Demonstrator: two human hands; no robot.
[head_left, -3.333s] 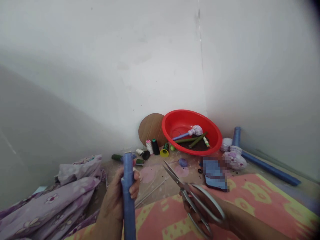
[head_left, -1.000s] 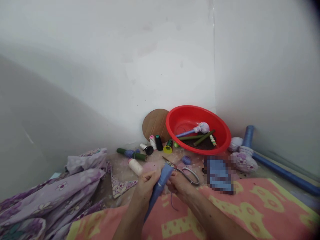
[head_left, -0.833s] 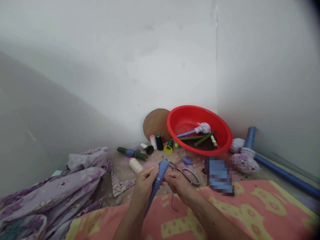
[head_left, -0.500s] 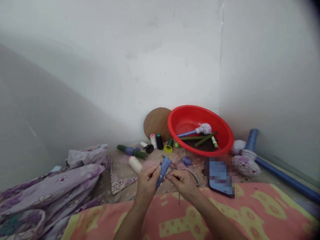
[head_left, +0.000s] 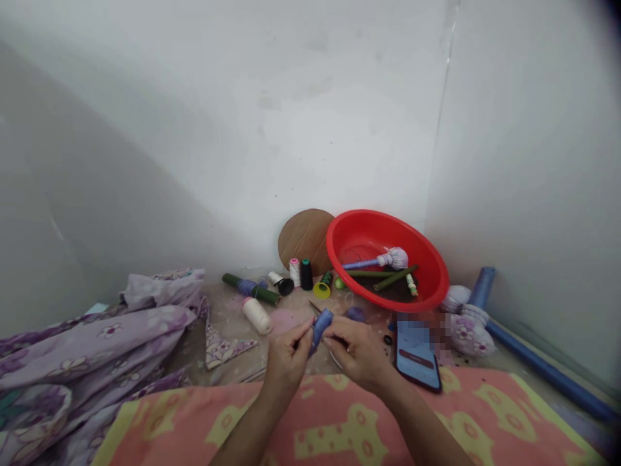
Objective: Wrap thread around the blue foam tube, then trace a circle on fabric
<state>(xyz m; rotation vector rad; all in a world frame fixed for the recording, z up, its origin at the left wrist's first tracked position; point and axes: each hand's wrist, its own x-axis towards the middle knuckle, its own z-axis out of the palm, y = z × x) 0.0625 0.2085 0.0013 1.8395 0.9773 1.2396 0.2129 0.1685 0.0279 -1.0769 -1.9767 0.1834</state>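
Blue tube [head_left: 321, 325] is gripped by left hand [head_left: 287, 359]; right hand [head_left: 358, 353] is pinched closed at its side. Wrap looks mostly done; what's left can't be told.

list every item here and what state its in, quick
blue tube, held in left hand
phone, face up, screen lit
basin, tilted, holding sticks
black spool, upright
big white spool, on its side
cardboard, leaning
floral cloth, crumpled
scissors, mostly hidden, can't tell if open
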